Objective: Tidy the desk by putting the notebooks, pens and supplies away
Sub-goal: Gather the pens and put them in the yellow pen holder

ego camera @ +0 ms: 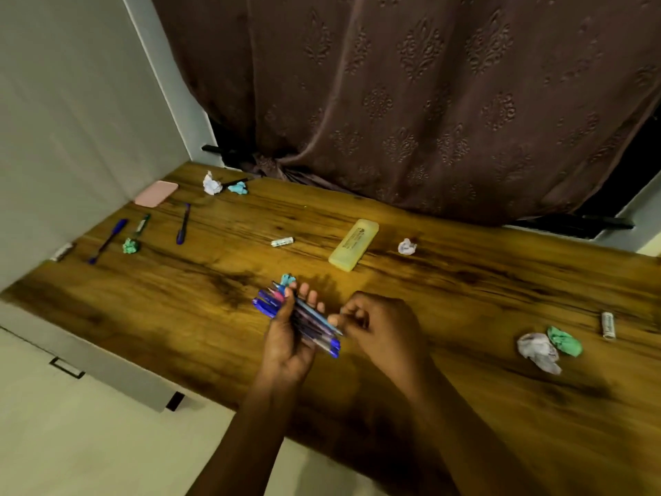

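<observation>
While the left hand holds a bundle of pens above the wooden tabletop, its grip is closed around their middle, the blue and pink ends fanning out on both sides. The right hand sits just beside it, fingers curled at the bundle's near tips; motion blur makes it unclear whether they pinch a pen. Behind the hands lies a yellow pencil case, lid closed. Near the far left corner are three loose pens: a blue pen, a green pen and a purple pen. Crumpled paper balls lie scattered about the surface.
</observation>
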